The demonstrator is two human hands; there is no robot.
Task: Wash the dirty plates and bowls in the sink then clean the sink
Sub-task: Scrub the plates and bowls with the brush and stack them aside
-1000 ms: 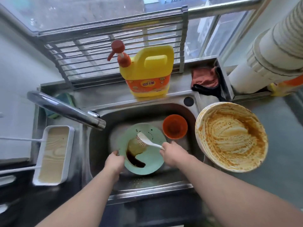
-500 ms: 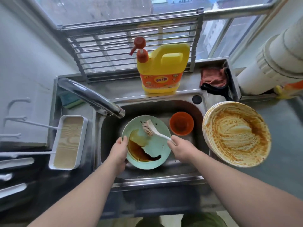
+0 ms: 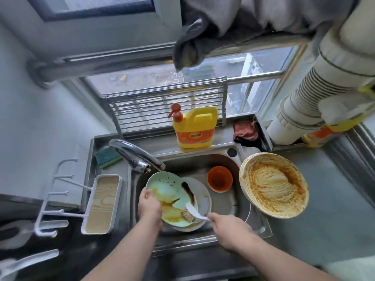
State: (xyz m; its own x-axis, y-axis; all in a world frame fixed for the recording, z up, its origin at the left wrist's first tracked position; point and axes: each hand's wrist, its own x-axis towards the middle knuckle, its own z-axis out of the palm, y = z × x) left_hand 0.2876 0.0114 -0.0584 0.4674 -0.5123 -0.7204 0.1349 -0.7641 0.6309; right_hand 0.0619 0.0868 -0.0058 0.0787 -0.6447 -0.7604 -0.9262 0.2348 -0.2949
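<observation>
At the far left a white rack [image 3: 48, 201] with hooks sticks out from the wall, and beside it a white tray [image 3: 102, 203] with a wood-grain bottom sits at the edge of the steel sink [image 3: 229, 201]. A green sponge [image 3: 106, 158] lies behind the tray, near the base of the tap [image 3: 135, 154], whose spout reaches out over the basin.

The left hand [image 3: 149, 206] grips the near-left rim of a pale green plate [image 3: 166, 189], thumb on the upper face and fingers curled under it. The plate is tilted above the basin, streaked with dark sauce and a yellowish film. Under it lies a white plate [image 3: 204, 201], also smeared; whether the two touch is hard to tell from this angle. A white brush [image 3: 190, 213] presses its bristles on the green plate's near edge, and the right hand [image 3: 229, 230] is closed round its handle.

Further right in the basin stands a small orange bowl [image 3: 219, 179], apart from the plates. Behind the sink a yellow soap bottle [image 3: 194, 128] with a red pump stands upright on the ledge, with a reddish cloth [image 3: 245, 131] bunched to its right. On the bench [image 3: 324, 220] right of the sink a large bowl [image 3: 274, 185], coated in orange-brown sauce, overhangs the sink's rim.
</observation>
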